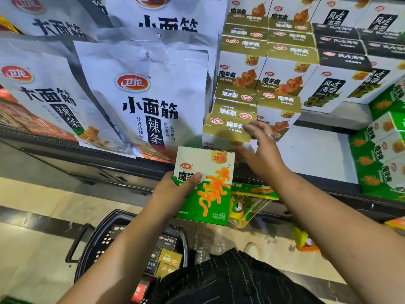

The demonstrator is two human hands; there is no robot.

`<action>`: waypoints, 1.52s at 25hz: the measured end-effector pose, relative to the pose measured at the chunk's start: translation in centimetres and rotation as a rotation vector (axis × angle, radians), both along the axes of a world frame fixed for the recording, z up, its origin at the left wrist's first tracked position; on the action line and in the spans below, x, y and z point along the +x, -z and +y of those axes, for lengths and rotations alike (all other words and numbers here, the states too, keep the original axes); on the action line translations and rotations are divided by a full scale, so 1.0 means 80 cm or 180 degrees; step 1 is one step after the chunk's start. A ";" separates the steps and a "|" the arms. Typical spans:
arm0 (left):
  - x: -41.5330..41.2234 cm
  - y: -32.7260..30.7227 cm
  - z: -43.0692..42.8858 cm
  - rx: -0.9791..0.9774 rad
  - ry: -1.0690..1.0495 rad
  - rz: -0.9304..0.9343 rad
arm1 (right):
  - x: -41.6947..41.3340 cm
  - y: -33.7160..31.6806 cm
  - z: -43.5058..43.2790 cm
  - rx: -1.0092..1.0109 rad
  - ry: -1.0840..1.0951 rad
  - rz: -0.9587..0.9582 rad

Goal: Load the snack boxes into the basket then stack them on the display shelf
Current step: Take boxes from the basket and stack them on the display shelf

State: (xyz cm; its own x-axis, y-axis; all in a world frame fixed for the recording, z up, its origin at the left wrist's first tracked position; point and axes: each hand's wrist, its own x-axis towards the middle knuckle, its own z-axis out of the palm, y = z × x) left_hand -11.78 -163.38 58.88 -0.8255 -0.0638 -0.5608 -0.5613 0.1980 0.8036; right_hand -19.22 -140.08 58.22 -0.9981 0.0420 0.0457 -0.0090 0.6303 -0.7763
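Note:
My left hand [175,189] grips a green and white snack box [210,185] by its left edge, thumb across the front, and holds it upright below the shelf edge. My right hand [262,150] reaches to the front gold-topped snack box [225,128] on the display shelf [317,154]; its fingers lie straight against the box's right end. More gold-topped boxes [263,69] are stacked behind it. The black basket [92,244] stands on the floor at lower left and holds several dark and gold boxes [168,257].
Large silver snack bags [140,102] hang at the left. Black-labelled boxes [341,62] fill the upper right and green boxes [385,150] the far right. A lower shelf holds yellow-green packets [252,200]. Tiled floor [39,249] surrounds the basket.

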 end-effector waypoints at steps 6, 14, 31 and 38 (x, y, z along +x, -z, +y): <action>-0.004 0.003 0.021 -0.0009 0.0343 -0.0106 | 0.035 -0.021 0.012 -0.0523 0.0378 -0.0066; 0.002 0.000 0.109 0.0025 0.0970 0.0142 | 0.129 -0.030 0.057 -0.1862 0.0970 -0.0535; 0.128 -0.060 0.470 0.0468 0.1706 0.0517 | 0.311 -0.076 0.381 -0.2443 0.1823 0.0092; 0.137 -0.095 0.583 0.0673 0.1891 0.0881 | 0.327 -0.124 0.503 -0.2101 0.1548 0.0183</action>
State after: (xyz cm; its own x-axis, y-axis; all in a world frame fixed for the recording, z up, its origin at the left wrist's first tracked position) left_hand -0.86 -116.71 66.49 -0.8012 0.5315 -0.2749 -0.1746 0.2317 0.9570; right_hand 6.93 -99.83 68.15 -0.8583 0.5053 -0.0892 0.0962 -0.0122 -0.9953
